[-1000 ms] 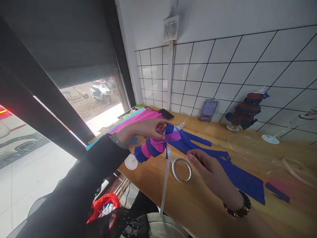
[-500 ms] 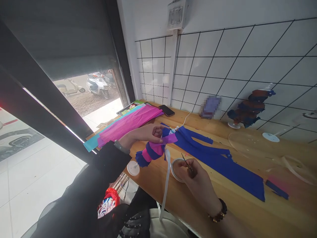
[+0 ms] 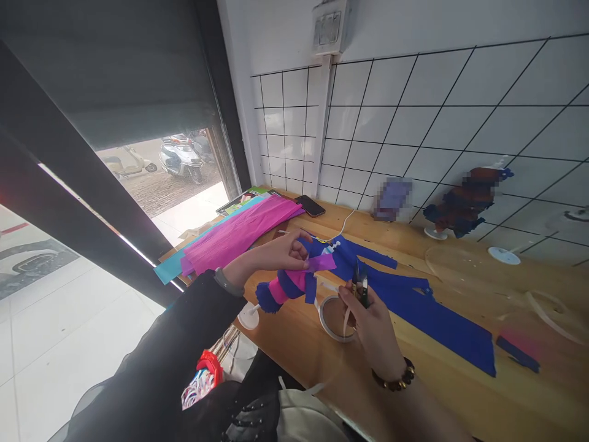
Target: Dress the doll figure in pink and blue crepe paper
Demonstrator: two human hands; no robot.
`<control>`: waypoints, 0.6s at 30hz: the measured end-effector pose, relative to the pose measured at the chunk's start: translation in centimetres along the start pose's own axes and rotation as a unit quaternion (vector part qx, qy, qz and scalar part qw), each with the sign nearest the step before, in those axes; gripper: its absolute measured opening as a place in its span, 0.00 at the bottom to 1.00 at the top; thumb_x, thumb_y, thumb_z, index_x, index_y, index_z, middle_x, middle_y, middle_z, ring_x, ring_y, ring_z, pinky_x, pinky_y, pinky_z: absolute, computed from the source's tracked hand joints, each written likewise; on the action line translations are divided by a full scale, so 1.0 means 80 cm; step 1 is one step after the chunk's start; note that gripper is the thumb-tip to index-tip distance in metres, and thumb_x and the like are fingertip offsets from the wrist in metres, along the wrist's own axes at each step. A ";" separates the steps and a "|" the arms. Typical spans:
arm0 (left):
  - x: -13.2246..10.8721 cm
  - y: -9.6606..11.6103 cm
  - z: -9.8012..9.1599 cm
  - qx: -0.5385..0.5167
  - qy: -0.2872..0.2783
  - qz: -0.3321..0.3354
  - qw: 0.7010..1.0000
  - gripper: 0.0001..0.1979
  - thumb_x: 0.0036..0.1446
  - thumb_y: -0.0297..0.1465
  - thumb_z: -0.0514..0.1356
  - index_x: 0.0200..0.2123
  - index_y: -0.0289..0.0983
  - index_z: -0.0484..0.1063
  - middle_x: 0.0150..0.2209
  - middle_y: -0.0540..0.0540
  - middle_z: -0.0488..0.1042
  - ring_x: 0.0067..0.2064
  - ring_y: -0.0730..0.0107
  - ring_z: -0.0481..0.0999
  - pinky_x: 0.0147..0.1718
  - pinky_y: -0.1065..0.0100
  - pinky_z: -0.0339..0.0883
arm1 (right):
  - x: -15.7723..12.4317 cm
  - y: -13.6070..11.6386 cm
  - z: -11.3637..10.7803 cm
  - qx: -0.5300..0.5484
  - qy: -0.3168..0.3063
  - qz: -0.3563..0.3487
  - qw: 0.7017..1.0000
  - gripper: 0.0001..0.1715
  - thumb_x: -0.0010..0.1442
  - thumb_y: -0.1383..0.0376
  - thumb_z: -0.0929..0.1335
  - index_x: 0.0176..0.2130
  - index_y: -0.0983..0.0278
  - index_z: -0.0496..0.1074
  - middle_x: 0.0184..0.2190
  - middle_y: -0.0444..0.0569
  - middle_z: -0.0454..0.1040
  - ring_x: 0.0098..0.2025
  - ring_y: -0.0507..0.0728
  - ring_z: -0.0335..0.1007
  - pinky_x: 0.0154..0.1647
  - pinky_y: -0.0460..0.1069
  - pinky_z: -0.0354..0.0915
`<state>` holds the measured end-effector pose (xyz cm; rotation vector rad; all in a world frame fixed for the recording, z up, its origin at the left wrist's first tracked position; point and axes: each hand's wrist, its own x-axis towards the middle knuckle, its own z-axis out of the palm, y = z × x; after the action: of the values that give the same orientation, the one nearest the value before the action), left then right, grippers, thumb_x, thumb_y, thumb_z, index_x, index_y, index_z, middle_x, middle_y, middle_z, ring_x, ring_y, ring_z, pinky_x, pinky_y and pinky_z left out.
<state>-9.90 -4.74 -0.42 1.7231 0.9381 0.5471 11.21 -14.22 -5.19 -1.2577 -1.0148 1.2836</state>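
Observation:
My left hand point(image 3: 289, 253), fingers pinched, holds a pink paper strip point(image 3: 321, 263) against a wrapped piece point(image 3: 289, 285) with pink and blue paper bands. The piece leans on a stem with a round white base point(image 3: 248, 317). My right hand point(image 3: 372, 328) grips small dark scissors point(image 3: 364, 288), their tips pointing up. A narrow white tape strip point(image 3: 346, 322) hangs at its fingers. Beside that hand is a roll of white tape point(image 3: 323, 322). Long blue paper strips point(image 3: 442, 325) lie behind and to the right.
Pink paper sheets point(image 3: 243, 233) over light blue paper lie at the left of the wooden table. A phone point(image 3: 310, 206) is behind them. By the tiled wall stands a blue and brown wrapped piece point(image 3: 469, 202). A red bag point(image 3: 210, 368) sits below the table edge.
My right hand has lifted a little, and the scissors now point upward. The long tape strip that hung down past the table edge has shifted away. My left hand has moved slightly right.

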 end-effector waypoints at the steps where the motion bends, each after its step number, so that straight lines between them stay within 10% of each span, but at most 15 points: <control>1: -0.002 0.000 0.003 0.020 0.003 0.002 1.000 0.25 0.49 0.36 0.64 0.49 0.39 0.58 0.31 0.51 0.69 0.30 0.74 0.68 0.31 0.68 0.62 | 0.001 -0.001 0.000 -0.006 0.002 0.000 1.000 0.26 0.44 0.48 0.73 0.33 0.63 0.66 0.21 0.37 0.59 0.20 0.47 0.52 0.19 0.43 0.52; 9: -0.013 0.009 0.022 0.205 0.060 0.043 0.976 0.12 0.54 0.39 0.58 0.35 0.39 0.59 0.36 0.50 0.67 0.36 0.71 0.67 0.37 0.67 0.62 | 0.011 0.010 0.014 -0.080 -0.044 0.015 0.996 0.33 0.44 0.49 0.73 0.44 0.68 0.75 0.15 0.35 0.52 0.18 0.47 0.47 0.18 0.45 0.48; 18: -0.014 0.008 0.022 0.205 -0.032 0.081 0.975 0.08 0.60 0.30 0.49 0.37 0.38 0.67 0.39 0.48 0.71 0.41 0.70 0.69 0.43 0.68 0.62 | 0.018 0.014 0.021 -0.101 -0.048 -0.020 0.993 0.23 0.45 0.47 0.71 0.26 0.65 0.72 0.14 0.38 0.56 0.18 0.48 0.50 0.19 0.45 0.50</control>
<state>-9.05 -6.80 -0.32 2.1893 0.9141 0.4192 9.56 -12.77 -6.31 -1.3307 -1.2587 1.2454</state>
